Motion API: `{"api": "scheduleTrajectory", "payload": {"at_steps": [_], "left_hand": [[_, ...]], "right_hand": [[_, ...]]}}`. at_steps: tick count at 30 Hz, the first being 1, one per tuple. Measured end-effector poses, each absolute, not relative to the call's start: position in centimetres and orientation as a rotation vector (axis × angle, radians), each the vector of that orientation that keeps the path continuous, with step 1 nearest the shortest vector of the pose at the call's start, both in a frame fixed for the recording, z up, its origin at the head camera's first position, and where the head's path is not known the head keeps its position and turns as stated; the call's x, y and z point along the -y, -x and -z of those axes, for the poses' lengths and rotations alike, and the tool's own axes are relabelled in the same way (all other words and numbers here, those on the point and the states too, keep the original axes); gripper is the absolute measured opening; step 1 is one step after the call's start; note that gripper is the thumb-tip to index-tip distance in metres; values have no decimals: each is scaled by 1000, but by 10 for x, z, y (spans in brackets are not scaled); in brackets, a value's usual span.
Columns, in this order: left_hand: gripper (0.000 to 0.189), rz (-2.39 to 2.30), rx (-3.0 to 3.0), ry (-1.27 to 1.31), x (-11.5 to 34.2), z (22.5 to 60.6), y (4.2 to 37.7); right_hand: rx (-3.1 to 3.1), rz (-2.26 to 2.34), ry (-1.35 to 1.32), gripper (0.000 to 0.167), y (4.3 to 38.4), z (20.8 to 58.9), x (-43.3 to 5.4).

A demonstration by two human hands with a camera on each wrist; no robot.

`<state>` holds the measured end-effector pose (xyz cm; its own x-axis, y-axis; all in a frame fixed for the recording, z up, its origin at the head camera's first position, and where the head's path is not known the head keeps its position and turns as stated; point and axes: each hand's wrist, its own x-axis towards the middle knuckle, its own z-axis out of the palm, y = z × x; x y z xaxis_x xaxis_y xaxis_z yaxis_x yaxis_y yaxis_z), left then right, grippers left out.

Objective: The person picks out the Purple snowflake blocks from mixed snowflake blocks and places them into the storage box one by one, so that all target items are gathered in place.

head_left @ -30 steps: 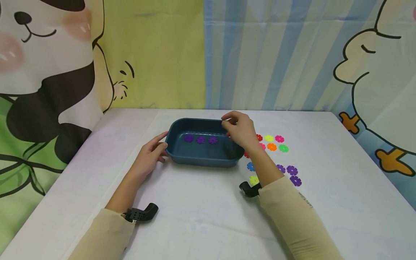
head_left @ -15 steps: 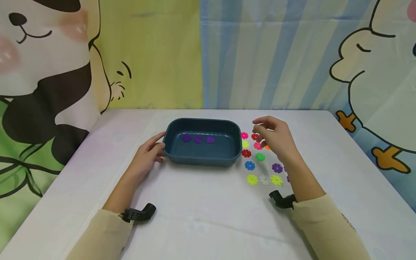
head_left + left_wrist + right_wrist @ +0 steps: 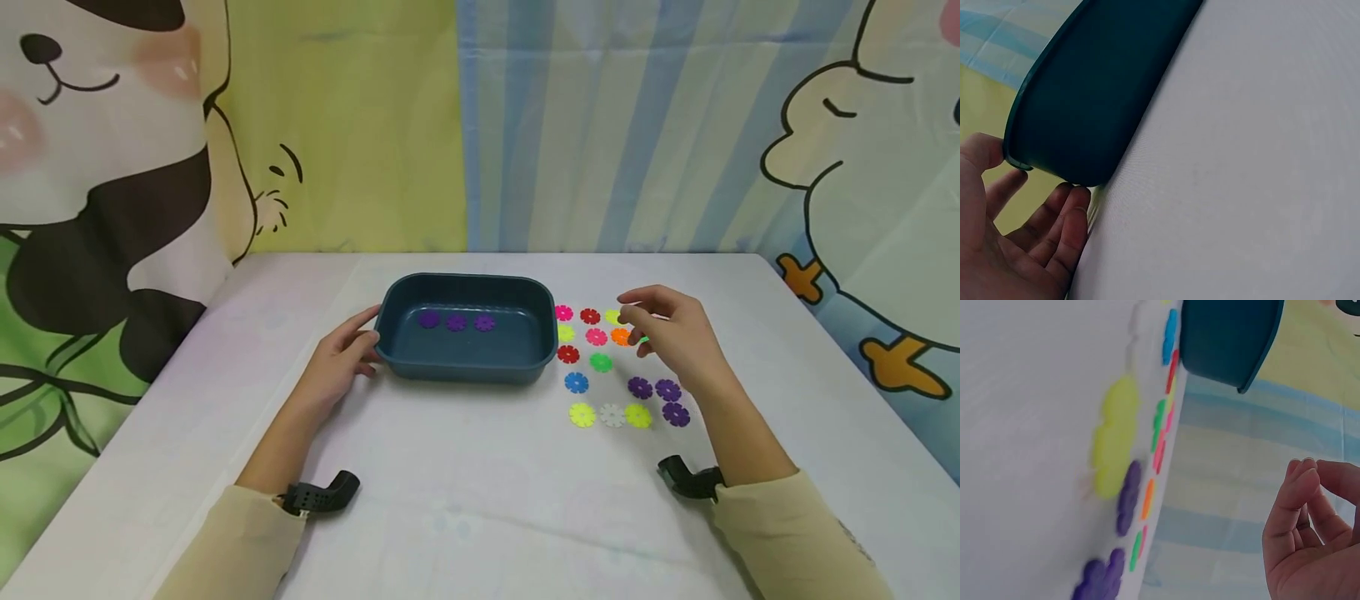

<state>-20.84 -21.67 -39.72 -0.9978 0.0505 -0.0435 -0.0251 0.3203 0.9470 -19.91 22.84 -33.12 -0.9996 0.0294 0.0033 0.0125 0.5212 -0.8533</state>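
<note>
My left hand (image 3: 337, 358) rests its fingertips against the left end of a dark blue-green plastic basin (image 3: 465, 371). In the left wrist view, fingers (image 3: 1075, 219) touch the low outside of the basin, while another digit meets its rim. Three purple flower-shaped discs (image 3: 457, 322) lie in a row inside. My right hand (image 3: 675, 333), fingers loosely bent and nothing visible between them, hovers over the right side of the loose discs. Nearest it are an orange disc (image 3: 620, 337), a yellow disc (image 3: 613, 317) and a partly hidden green one.
Right of the basin, several more flower discs lie on the white table (image 3: 450, 500): red (image 3: 568, 354), blue (image 3: 577, 382), white (image 3: 612, 415), and purple (image 3: 676, 414) ones among them. A cartoon-printed cloth backdrop (image 3: 570, 125) stands behind the table.
My right hand has moved from above the basin's right end, rightward and toward me, to over the discs. The left hand stays at the basin. Three purple discs remain inside.
</note>
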Motion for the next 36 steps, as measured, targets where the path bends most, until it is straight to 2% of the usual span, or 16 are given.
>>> {"api": "scheduleTrajectory", "payload": {"at_steps": [17, 36], "left_hand": [[52, -1823, -2474, -56, 216, 397, 207], [53, -1812, -2483, -58, 218, 397, 207]], "right_hand": [[2809, -1428, 118, 49, 186, 342, -270], [2939, -1466, 70, 49, 185, 364, -323]]}}
